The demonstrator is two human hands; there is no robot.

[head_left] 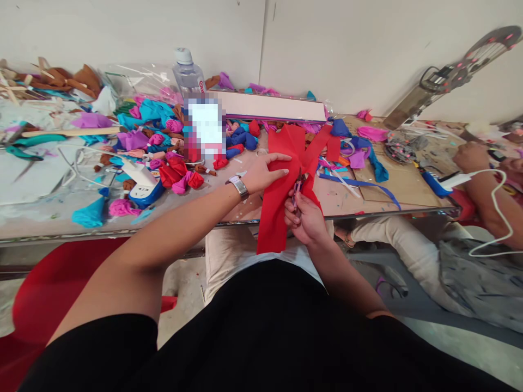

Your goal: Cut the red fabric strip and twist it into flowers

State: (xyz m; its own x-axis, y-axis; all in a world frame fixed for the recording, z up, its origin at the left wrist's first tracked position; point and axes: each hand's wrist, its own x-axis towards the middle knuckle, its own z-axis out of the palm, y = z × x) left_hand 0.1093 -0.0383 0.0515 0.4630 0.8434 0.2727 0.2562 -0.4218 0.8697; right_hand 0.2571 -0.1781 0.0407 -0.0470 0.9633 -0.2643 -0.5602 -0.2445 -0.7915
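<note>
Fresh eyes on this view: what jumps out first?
The bright red cloth at centre, hanging over the edge of the table, with the left hand over it and the right hand gripping a small tool. Then the jumble of multicoloured scraps left of it, with a clear bottle behind.

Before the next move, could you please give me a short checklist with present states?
1. Small tool held in the right hand: ok.
2. Tool's tips open or shut: cannot tell.
3. Left hand over the red cloth, fingers spread: ok.
4. Red cloth wholly on the table: not ok, its near end hangs past the edge.
5. Bottle upright, cap on: ok.
</note>
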